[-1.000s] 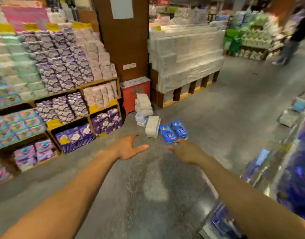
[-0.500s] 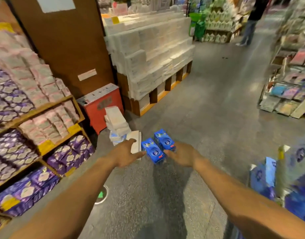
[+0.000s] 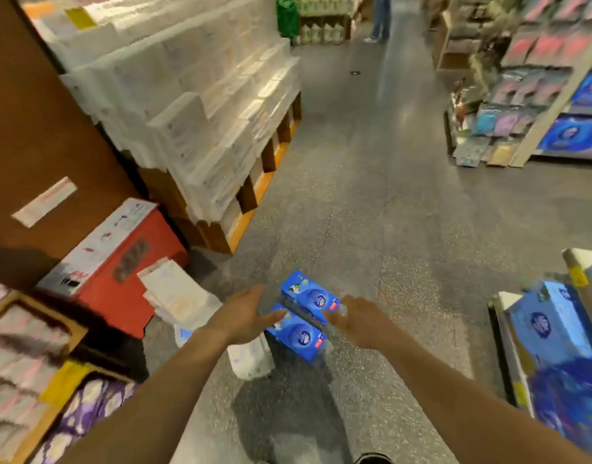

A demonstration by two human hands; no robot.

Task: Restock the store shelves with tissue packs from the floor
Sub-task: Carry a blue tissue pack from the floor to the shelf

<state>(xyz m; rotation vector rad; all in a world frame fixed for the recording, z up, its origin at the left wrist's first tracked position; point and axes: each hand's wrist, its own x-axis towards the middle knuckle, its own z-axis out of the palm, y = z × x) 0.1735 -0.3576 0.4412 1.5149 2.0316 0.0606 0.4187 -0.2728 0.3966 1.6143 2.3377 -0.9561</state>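
Note:
Two blue tissue packs lie side by side on the grey floor, the near blue pack (image 3: pixel 299 336) and the far blue pack (image 3: pixel 308 295). My left hand (image 3: pixel 246 314) is open with fingers spread, its fingertips at the near pack's left end. My right hand (image 3: pixel 358 316) is open too, its fingers at the right ends of both packs. Neither hand grips a pack. A leaning stack of white tissue packs (image 3: pixel 174 293) stands left of my left hand, and a white pack (image 3: pixel 251 358) lies under my left wrist.
A red box (image 3: pixel 120 262) stands against a brown pillar (image 3: pixel 30 145). A tall white tissue display on wooden pallets (image 3: pixel 187 105) rises behind. Shelves with pink and purple packs (image 3: pixel 30 380) are at left, blue boxes on shelving (image 3: pixel 552 336) at right. A person's legs (image 3: pixel 380 18) show far down the aisle.
I have come closer to the blue packs and both hands have reached forward and down to them; they now flank the packs at their ends. The view has turned right.

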